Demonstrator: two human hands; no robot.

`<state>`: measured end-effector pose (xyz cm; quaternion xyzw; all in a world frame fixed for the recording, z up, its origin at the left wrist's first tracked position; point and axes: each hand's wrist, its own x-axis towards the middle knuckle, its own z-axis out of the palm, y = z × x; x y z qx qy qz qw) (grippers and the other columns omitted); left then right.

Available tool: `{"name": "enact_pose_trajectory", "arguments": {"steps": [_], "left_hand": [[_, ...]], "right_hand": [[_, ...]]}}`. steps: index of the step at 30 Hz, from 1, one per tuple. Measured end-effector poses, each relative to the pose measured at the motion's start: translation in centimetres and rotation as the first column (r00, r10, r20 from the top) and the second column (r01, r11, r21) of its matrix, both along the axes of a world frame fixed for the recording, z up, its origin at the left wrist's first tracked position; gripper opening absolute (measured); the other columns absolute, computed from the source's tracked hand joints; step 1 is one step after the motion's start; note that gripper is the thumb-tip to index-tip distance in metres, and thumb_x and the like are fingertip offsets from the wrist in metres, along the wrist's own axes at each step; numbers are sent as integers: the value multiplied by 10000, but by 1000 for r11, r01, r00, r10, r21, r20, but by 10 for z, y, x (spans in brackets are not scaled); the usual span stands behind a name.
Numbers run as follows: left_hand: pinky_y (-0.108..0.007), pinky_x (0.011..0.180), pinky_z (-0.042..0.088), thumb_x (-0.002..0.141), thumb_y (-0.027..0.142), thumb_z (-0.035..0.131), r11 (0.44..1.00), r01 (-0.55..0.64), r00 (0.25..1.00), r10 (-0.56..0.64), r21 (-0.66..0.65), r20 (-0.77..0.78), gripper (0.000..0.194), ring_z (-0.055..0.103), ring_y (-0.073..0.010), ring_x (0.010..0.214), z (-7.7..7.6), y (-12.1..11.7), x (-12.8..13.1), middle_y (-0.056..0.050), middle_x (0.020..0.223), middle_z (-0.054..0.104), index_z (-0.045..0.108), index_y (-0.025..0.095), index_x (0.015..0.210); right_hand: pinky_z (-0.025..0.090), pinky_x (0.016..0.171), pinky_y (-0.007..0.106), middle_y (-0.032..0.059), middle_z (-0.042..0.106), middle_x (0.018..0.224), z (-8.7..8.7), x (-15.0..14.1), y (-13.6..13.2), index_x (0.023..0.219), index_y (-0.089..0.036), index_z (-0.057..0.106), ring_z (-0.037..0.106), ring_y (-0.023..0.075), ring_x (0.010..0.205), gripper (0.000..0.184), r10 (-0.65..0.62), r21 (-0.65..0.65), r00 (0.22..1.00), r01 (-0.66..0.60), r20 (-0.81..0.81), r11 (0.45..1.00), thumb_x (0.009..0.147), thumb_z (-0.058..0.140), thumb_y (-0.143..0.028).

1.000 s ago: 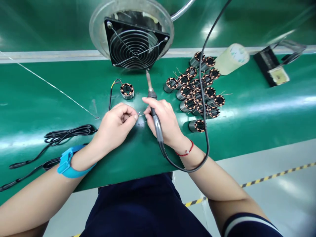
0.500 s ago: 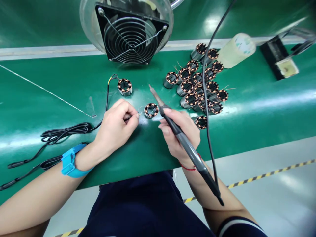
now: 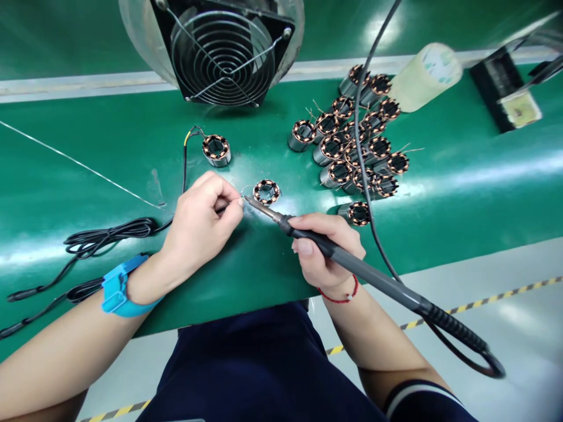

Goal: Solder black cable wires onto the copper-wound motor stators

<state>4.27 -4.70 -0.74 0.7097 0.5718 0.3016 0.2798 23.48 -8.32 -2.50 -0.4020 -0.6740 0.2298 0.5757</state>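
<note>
Head view: left hand (image 3: 202, 223) pinches a black lead (image 3: 223, 207); right hand (image 3: 329, 249) holds a soldering iron (image 3: 373, 266); copper-wound ring (image 3: 266, 201) sits just right of the pinch; a slip of the iron's nearby tip (image 3: 255, 203) could burn the pinching hand.

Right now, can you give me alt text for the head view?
The right hand holds a soldering iron, its tip close to the left hand, which pinches a black cable beside a copper-wound ring on a green bench. Another such ring stands farther back, before a fan, and a cluster of more sits to the right.
</note>
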Motion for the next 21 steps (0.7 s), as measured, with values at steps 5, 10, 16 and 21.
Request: {"name": "enact_pose_trajectory", "arguments": {"steps": [5,10,16,21], "left_hand": [[-238,556,382,784,106,585,999,1,1000,-1,37,1,119,498,-90,621,-5,0,-2,26,712,533,538,182,705],[-239,553,388,795,123,589,999,-6,1000,5,37,22,105,498,-86,610,-7,1,-3,29,709,528,551,182,716],[-247,559,386,798,127,584,1000,-4,999,3,25,34,107,502,-85,606,-8,1,-3,32,708,521,547,183,715],[-245,559,386,800,122,587,1000,-4,999,3,24,33,108,495,-83,603,-7,1,-3,31,713,527,549,184,720]], "right_hand": [[593,579,270,19,739,831,-8,0,0,1036,-215,673,715,155,657,188,-55,27,997,56,-63,998,874,595,-272],[572,539,281,19,727,833,-8,0,2,1051,-217,667,682,146,606,202,-49,41,998,51,-35,998,868,586,-248],[564,548,280,5,711,704,-2,0,2,984,-204,669,692,156,599,161,-30,33,999,30,-18,999,850,588,-241],[570,555,276,3,716,700,-2,-1,0,970,-207,673,704,157,612,151,-26,24,999,27,-32,999,845,593,-232]]}}
